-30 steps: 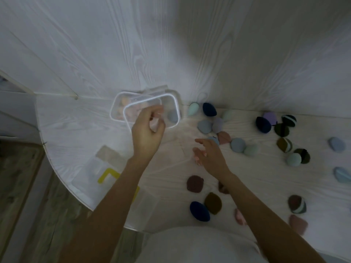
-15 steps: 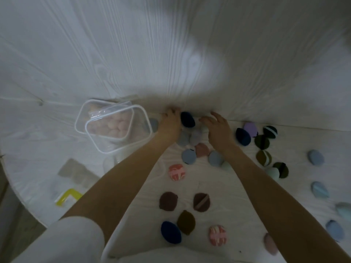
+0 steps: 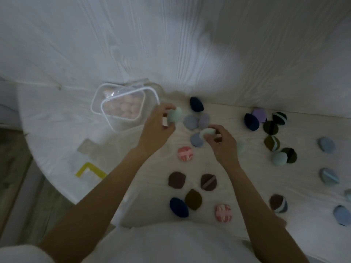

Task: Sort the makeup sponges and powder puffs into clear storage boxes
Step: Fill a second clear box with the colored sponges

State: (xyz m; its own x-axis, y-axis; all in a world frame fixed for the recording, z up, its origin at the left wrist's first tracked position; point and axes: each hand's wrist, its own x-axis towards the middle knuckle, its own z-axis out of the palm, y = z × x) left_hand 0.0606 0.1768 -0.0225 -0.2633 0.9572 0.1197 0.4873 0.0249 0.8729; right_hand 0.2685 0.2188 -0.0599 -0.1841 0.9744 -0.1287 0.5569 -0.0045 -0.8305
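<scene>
White wood-grain table (image 3: 57, 141) carries everything. Left hand (image 3: 157, 128) pinches a mint puff (image 3: 174, 115) beside the clear box (image 3: 121, 109) of pinkish puffs at the far edge; right hand (image 3: 220, 141) grips what seems another mint puff (image 3: 207, 132), among scattered dark puffs.

White table (image 3: 57, 133) carries scattered puffs (image 3: 176, 180) and clear boxes (image 3: 121, 111).

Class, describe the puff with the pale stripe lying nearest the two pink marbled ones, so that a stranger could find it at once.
Start at the clear storage box by the wall, then come down past the pink marbled puff between the forearms. Just right of the plain maroon puff lies the striped maroon puff: alone there, it carries a pale pink band across it.
</scene>
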